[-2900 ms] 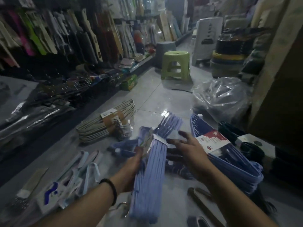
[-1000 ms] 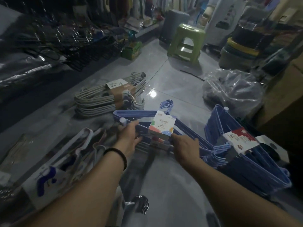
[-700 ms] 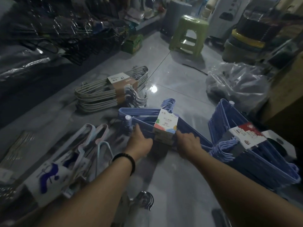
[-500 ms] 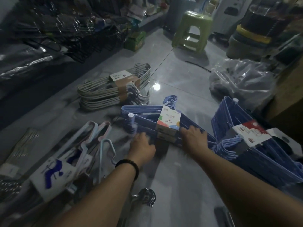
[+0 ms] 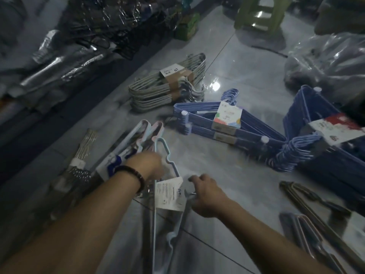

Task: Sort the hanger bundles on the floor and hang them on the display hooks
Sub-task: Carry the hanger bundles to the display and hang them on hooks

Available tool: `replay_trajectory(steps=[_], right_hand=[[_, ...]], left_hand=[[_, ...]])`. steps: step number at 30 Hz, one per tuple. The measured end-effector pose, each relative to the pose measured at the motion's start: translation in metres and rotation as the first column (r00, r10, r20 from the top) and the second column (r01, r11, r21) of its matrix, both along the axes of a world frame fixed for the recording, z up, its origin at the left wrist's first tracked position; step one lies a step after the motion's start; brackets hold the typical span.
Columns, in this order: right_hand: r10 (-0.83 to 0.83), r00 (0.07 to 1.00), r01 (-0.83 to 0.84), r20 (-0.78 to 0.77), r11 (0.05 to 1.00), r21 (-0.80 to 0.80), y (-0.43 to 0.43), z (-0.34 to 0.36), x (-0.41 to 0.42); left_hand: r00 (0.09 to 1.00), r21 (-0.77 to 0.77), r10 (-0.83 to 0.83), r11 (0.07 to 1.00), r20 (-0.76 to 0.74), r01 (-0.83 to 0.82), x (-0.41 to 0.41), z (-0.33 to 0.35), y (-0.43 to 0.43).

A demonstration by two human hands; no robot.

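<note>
My right hand [image 5: 206, 196] is gripping the pale blue plastic hanger bundle [image 5: 169, 194]; how my left hand [image 5: 150, 163] is holding, I cannot tell. Beyond it, the dark blue hanger bundle [image 5: 227, 120] and grey hanger bundle [image 5: 158, 91] are lying sorted but unhung, I judge.

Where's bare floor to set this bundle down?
Bare tile lies between the right hand gripping the light-blue bundle, the blue bundle and the dark hangers. Another patch sits between the grey bundle, green stool and plastic bag. Around the pastel bundles by the left hand it is crowded.

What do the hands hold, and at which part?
The right hand grips the pale blue hanger bundle by its sloping arm beside the white label. The left hand is too blurred to tell.
</note>
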State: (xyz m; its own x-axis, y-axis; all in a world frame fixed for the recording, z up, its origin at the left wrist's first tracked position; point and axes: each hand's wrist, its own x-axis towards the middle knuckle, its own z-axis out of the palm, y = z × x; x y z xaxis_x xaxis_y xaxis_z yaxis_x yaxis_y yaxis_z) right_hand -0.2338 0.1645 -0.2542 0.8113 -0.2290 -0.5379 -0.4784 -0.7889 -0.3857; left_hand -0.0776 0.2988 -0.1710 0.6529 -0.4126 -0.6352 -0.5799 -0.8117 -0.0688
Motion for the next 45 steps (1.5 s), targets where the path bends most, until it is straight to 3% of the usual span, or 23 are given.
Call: replay_trajectory(steps=[4, 8, 11, 14, 17, 20, 21, 24, 26, 28, 31, 33, 36, 38, 40, 41, 42, 45], right_hand=[[0.055, 0.998, -0.046, 0.04, 0.976, -0.212, 0.013, -0.024, -0.006], [-0.067, 0.978, 0.086, 0.196, 0.992, -0.09, 0.016, -0.028, -0.018], [-0.119, 0.942, 0.134, 0.313, 0.991, -0.026, 0.009, -0.017, -0.03], [-0.145, 0.926, 0.163, 0.349, 0.986, -0.023, -0.009, 0.003, -0.045], [-0.319, 0.884, 0.297, 0.342, 0.948, 0.116, -0.039, 0.029, -0.062], [-0.504, 0.788, 0.287, 0.354, 0.809, 0.512, -0.068, 0.054, -0.08], [-0.547, 0.763, 0.237, 0.344, 0.732, 0.639, -0.077, 0.062, -0.086], [-0.657, 0.701, 0.128, 0.277, 0.499, 0.857, -0.094, 0.076, -0.094], [-0.771, 0.602, 0.18, 0.211, 0.388, 0.904, -0.099, 0.072, -0.094], [-0.842, 0.537, 0.359, 0.051, 0.282, 0.89, -0.095, 0.064, -0.097], [-0.736, 0.618, 0.469, -0.278, 0.061, 0.881, -0.082, 0.051, -0.109], [-0.66, 0.685, 0.386, -0.308, -0.03, 0.922, -0.067, 0.052, -0.117], [-0.671, 0.672, 0.292, -0.314, -0.149, 0.945, -0.052, 0.053, -0.116], [-0.719, 0.614, 0.312, -0.326, -0.158, 0.937, -0.049, 0.055, -0.108], [-0.748, 0.58, 0.365, -0.323, -0.116, 0.924, -0.05, 0.053, -0.099], [-0.757, 0.571, 0.393, -0.317, -0.087, 0.915, -0.051, 0.051, -0.095], [-0.775, 0.554, 0.428, -0.306, -0.05, 0.902, -0.052, 0.051, -0.094], [-0.814, 0.537, 0.526, -0.22, 0.119, 0.842, -0.059, 0.042, -0.093]], left_hand=[[0.976, 0.164, 0.068, 0.986, -0.205, -0.034, -0.052, -0.013, 0.031], [0.948, 0.025, 0.241, 0.97, -0.21, -0.241, -0.088, -0.046, 0.047], [0.877, -0.148, 0.413, 0.878, -0.246, -0.455, -0.096, -0.064, 0.052], [0.847, -0.229, 0.454, 0.825, -0.276, -0.517, -0.107, -0.06, 0.043], [0.822, -0.348, 0.451, 0.752, -0.349, -0.56, -0.125, -0.054, 0.023], [0.763, -0.422, 0.469, 0.642, -0.445, -0.64, -0.135, -0.053, 0.011], [0.725, -0.433, 0.46, 0.591, -0.513, -0.681, -0.138, -0.052, 0.008], [0.423, -0.296, 0.392, 0.345, -0.817, -0.891, -0.145, -0.046, -0.003], [0.234, -0.133, 0.346, 0.29, -0.908, -0.948, -0.15, -0.041, -0.01], [0.019, 0.049, 0.25, 0.261, -0.968, -0.964, -0.156, -0.038, -0.019], [-0.205, 0.214, 0.062, 0.339, -0.977, -0.916, -0.167, -0.035, -0.022], [-0.266, 0.228, -0.018, 0.462, -0.964, -0.857, -0.176, -0.033, -0.019], [-0.241, 0.196, 0.001, 0.586, -0.97, -0.787, -0.181, -0.027, -0.017], [-0.164, 0.163, 0.068, 0.708, -0.984, -0.687, -0.174, -0.029, -0.013], [-0.071, 0.149, 0.135, 0.755, -0.988, -0.638, -0.164, -0.032, -0.007], [-0.042, 0.146, 0.162, 0.705, -0.986, -0.694, -0.16, -0.035, -0.004], [-0.016, 0.136, 0.204, 0.589, -0.979, -0.796, -0.156, -0.04, -0.001], [-0.07, 0.089, 0.216, 0.079, -0.974, -0.993, -0.142, -0.051, 0.011]])
